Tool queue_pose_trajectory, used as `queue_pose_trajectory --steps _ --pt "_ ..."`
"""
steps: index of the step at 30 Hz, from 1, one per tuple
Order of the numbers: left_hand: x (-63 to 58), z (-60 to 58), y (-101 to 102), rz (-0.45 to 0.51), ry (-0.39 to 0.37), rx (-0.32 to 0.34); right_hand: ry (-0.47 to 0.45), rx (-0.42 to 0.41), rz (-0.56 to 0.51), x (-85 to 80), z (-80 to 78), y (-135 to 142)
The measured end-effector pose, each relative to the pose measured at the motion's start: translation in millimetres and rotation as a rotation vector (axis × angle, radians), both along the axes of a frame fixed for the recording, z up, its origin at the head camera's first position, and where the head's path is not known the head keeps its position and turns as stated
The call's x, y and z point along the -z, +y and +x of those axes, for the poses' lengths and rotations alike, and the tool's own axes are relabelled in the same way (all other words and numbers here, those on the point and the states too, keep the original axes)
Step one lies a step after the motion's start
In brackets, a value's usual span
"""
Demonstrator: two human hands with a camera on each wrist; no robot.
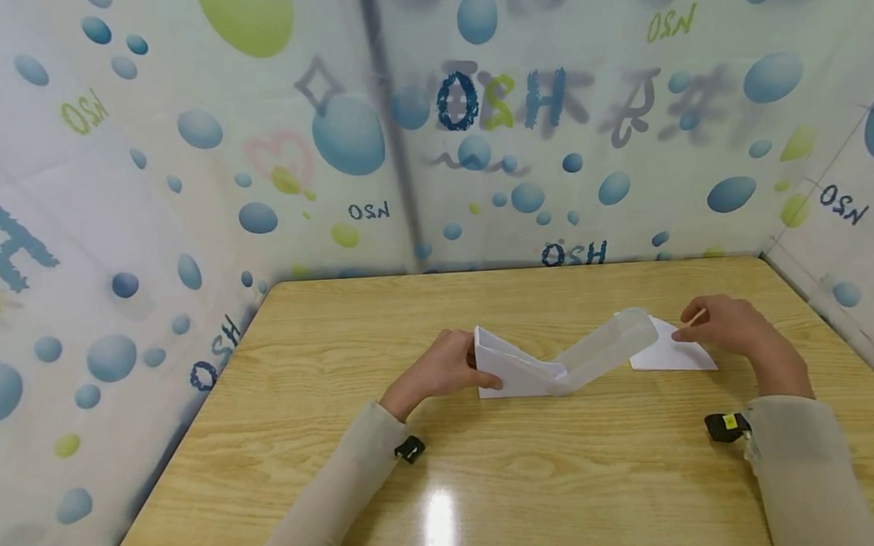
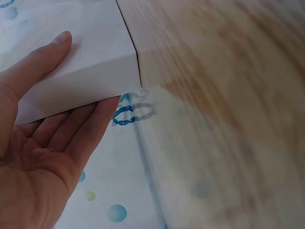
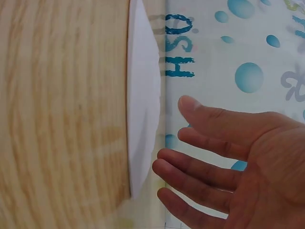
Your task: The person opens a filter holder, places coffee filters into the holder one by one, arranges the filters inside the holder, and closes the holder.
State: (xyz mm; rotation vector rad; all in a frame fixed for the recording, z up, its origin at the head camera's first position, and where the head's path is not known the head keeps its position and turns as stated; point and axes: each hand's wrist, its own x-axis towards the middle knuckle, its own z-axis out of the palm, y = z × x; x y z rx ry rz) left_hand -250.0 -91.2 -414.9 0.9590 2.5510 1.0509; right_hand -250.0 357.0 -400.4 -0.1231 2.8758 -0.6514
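My left hand [image 1: 448, 362] grips the end of a white wedge-sided box [image 1: 511, 373] standing on the table. In the left wrist view the thumb lies on one face of the white box [image 2: 90, 57], with the fingers behind it. A translucent plastic trough-like piece [image 1: 607, 348] slants up to the right from the box's low end; whether they are joined I cannot tell. Behind its raised end a flat white piece [image 1: 675, 354] rests on the table. My right hand [image 1: 729, 329] hovers by that piece, fingers loosely bent and holding nothing. The right wrist view shows a gap between the fingers and the white piece [image 3: 143, 105].
The wood-grain table [image 1: 330, 497] meets a patterned curtain [image 1: 478, 212] at its back edge, with more of it on both sides. Small black devices [image 1: 410, 449] sit at both cuffs. A light reflection shows on the front of the tabletop.
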Motion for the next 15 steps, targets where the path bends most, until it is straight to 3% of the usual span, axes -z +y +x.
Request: queue_pose_trajectory --steps 15 --pt "0.6 -0.3 0.8 -0.008 -0.012 -0.021 -0.04 0.011 0.02 7.0 -2.0 4.4"
